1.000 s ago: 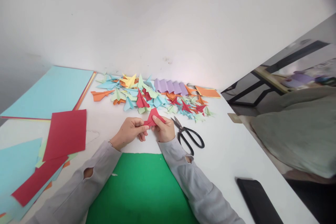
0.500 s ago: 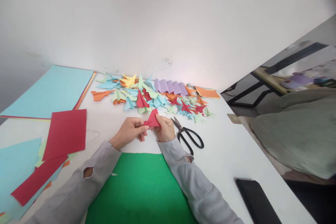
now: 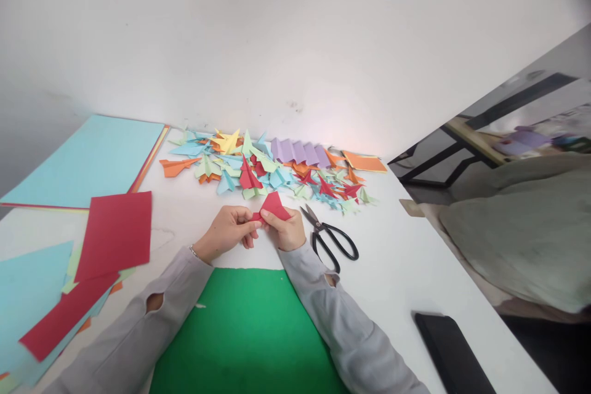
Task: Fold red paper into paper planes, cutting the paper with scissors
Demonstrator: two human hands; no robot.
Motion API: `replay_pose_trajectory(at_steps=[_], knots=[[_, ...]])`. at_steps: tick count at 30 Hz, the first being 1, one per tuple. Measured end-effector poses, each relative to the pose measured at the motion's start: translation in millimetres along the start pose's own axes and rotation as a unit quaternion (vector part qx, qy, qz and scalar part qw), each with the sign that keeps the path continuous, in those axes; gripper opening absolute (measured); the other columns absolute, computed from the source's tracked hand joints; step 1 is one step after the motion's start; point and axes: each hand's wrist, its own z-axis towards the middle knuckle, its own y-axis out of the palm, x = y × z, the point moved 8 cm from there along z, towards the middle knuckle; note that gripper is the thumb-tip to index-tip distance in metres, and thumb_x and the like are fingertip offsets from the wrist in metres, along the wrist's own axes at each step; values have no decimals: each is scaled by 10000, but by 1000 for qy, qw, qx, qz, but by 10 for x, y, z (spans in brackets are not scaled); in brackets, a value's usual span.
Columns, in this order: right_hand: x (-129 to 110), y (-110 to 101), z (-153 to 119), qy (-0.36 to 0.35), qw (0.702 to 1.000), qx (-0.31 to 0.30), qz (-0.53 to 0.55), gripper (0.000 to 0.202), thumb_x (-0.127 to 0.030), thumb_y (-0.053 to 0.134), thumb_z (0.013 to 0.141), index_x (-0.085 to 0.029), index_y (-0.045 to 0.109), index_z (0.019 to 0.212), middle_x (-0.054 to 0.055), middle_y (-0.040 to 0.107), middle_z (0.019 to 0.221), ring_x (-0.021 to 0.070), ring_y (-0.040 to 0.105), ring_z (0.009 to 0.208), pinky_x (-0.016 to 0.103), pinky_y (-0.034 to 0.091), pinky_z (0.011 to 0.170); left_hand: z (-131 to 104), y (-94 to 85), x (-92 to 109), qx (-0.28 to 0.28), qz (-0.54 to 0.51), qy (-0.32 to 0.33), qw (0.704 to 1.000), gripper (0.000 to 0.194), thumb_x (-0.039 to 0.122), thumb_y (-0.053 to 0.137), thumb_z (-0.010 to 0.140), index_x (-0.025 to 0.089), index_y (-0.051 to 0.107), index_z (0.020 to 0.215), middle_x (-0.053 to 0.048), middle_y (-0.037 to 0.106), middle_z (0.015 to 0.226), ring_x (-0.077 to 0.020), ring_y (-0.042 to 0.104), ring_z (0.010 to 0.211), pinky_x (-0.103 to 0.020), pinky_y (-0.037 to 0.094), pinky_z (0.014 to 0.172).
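Between my two hands is a small folded piece of red paper [image 3: 276, 203], held just above the white table. My left hand [image 3: 231, 229] pinches its narrow left end between thumb and fingers. My right hand [image 3: 286, 229] grips the wider part, its thumb lying across the fold near the middle. Behind the hands lies a pile of small folded paper planes [image 3: 250, 176] in red, orange, blue, green and yellow. Black-handled scissors [image 3: 329, 235] rest open on the table just right of my right hand. A green sheet or mat [image 3: 244, 326] lies under my forearms.
Blue sheets [image 3: 92, 160] are stacked at the back left, with a red sheet [image 3: 115, 234] and a red strip [image 3: 69, 317] nearer. Pleated purple paper [image 3: 300, 152] and orange paper [image 3: 365, 162] lie along the wall. A black phone-like object [image 3: 452, 351] sits near the right edge.
My right thumb has slid left and down across the red paper, from its right edge toward the middle fold. My left hand keeps its pinch, almost unmoved.
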Motion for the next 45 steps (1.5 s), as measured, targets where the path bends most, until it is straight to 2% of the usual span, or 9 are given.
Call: replay_pose_trajectory(at_steps=[7,12,18,21,26,32,37,45], knots=[[26,20,7,-2,1000,-12,10,349,-413,716,675,-160,600,464,-4,559,432,111,495,427,258,373,460,7,-5,-27,0,-3,6,1000,291,359,720,640,126,556,575,-3,603,473,-98,546,354,-203,442,379],[122,0,37,15,999,7,52,470,-521,584,771,-150,614,484,12,549,405,113,490,393,250,362,421,0,2,-16,4,-1,5,1000,288,343,738,619,127,553,575,-1,596,471,-95,537,353,-204,440,377],[86,-29,53,3,998,15,64,401,-520,683,670,-159,635,502,9,578,431,104,474,383,251,365,408,-17,-124,83,76,-46,58,994,274,356,744,617,126,596,635,18,586,486,-81,513,362,-207,426,380],[64,-22,44,7,998,8,67,337,-483,735,616,-164,662,536,7,600,458,99,469,384,246,364,398,-19,-163,104,90,-77,76,990,288,370,751,609,124,609,656,15,592,492,-90,518,372,-225,432,390],[-15,67,13,-4,999,-31,30,278,-408,774,586,-164,658,518,2,589,447,111,498,414,251,394,411,1,-128,66,68,-72,60,993,306,351,786,566,121,608,662,21,592,486,-97,525,360,-219,418,367],[-5,59,19,7,999,-16,40,263,-397,772,589,-157,678,536,20,632,496,109,521,426,247,416,422,8,-119,40,61,-86,57,993,310,400,741,628,118,625,684,4,610,525,-104,546,391,-231,445,393],[45,27,17,26,998,7,53,272,-389,784,568,-150,667,512,15,616,459,98,503,394,238,405,406,0,-151,49,79,-73,52,993,341,429,720,649,111,606,605,-8,606,517,-101,544,385,-229,450,398],[-22,104,5,21,999,-36,30,258,-359,780,593,-151,659,502,12,607,458,110,520,413,242,414,416,25,-144,21,65,-103,46,991,330,413,729,641,109,606,606,-5,608,514,-96,535,369,-215,430,376]])
